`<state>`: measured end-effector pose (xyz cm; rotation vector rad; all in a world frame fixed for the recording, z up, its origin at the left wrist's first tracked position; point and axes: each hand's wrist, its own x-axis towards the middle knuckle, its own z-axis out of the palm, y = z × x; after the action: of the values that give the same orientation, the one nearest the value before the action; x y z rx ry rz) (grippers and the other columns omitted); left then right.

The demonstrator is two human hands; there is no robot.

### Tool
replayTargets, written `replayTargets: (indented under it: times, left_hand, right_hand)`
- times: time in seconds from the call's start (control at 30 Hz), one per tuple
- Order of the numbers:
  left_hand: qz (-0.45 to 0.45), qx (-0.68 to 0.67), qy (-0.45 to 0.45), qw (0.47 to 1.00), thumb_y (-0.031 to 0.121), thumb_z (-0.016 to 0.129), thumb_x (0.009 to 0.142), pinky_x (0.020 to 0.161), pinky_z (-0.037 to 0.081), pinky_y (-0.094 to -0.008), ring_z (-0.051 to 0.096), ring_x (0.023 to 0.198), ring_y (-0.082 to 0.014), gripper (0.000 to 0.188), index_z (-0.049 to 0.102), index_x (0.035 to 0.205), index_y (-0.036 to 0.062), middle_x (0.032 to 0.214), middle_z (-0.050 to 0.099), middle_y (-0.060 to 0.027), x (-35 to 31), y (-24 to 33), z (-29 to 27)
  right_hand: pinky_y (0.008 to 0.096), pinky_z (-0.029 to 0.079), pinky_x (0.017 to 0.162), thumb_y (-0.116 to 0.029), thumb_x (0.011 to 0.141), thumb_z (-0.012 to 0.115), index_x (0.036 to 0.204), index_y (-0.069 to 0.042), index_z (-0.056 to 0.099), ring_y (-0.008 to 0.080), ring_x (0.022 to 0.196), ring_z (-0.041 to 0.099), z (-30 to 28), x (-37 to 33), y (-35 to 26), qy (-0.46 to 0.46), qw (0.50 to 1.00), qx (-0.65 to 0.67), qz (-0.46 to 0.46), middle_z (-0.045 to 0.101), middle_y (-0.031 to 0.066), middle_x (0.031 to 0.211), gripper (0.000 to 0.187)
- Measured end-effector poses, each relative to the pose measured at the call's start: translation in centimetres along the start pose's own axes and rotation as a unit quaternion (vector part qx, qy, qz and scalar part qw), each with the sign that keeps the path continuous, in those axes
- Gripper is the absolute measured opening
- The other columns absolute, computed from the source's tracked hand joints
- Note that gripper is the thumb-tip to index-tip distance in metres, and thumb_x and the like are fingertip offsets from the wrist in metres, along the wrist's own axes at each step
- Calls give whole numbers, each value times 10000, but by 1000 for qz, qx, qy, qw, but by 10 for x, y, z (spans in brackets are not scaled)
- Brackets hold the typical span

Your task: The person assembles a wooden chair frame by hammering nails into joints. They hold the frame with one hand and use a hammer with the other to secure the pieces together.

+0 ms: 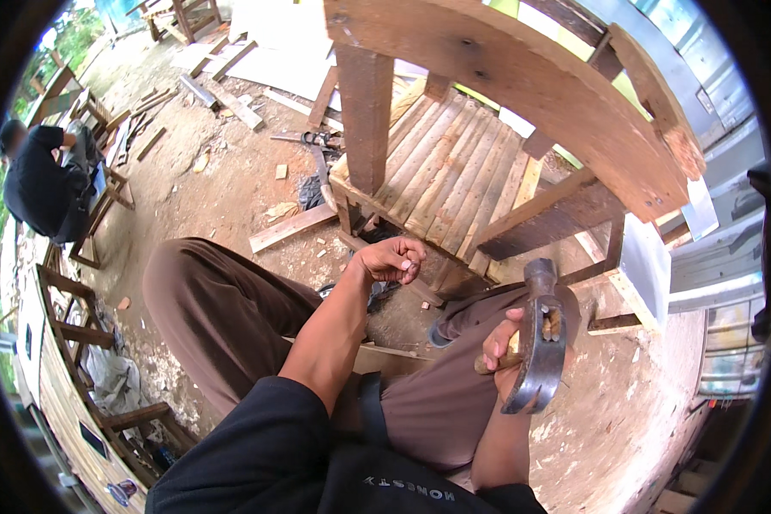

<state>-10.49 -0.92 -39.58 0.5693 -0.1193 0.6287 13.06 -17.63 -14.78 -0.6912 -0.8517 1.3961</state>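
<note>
In my right hand (501, 344) I grip a claw hammer (541, 338) by its wooden handle. Its worn dark metal head is raised toward me, over my right thigh. My left hand (394, 259) is held out in front of my knees with the fingers curled closed. Whatever lies in those fingers, if anything, is hidden. Just beyond the left hand stands a wooden chair (454, 163) with a slatted seat and dark brown posts. A broad curved wooden armrest (488, 64) spans the upper right, nearer to me than the seat.
A person in dark clothes (47, 184) sits on the far left. Wood offcuts (231, 107) and a plank (293, 228) lie on the dirt floor. A slatted bench (68, 411) runs along the lower left, with a phone (93, 439) on it. Metal sheeting (720, 248) stands at right.
</note>
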Motion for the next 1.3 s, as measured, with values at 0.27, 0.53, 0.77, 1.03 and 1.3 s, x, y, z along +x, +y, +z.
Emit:
replayTargets:
  times: [0.27,0.53,0.77,1.03,1.3]
  left_hand:
    - [-123,81,-126,981,70,815,853,599,574,-342,714,689,-229,200,689,961,-41,796,704,-150,43,35,61]
    - [93,363,-233,897,-9,828,822,632,609,-347,761,747,-274,150,686,856,-41,835,741,-165,112,128,264]
    - [513,709,26,483,-8,849,749,763,630,-364,773,936,-293,190,718,872,53,928,778,-140,154,103,347]
    - [594,754,62,274,101,847,790,897,583,-410,746,1016,-260,208,724,955,126,949,799,-28,185,98,325]
    - [587,763,91,255,109,858,776,929,546,-406,734,1026,-252,226,724,954,148,924,801,-18,191,91,318]
  right_hand:
    - [263,522,504,-185,901,757,1177,216,584,197,590,633,2,-1,-3,59,995,75,1,651,199,750,517]
    - [283,485,496,-156,953,654,1180,165,586,176,569,583,-9,11,-17,51,992,98,-62,623,157,749,399]
    - [285,411,459,-497,1037,526,1264,10,520,131,481,470,-30,26,-9,30,989,-10,-145,517,36,738,556]
    - [286,416,479,-549,1051,471,1262,-18,516,121,467,455,-42,27,-13,75,989,69,-108,503,23,746,573]
    - [278,417,478,-561,1050,467,1245,-29,514,119,475,461,-48,24,-14,81,987,64,-123,504,23,749,568]
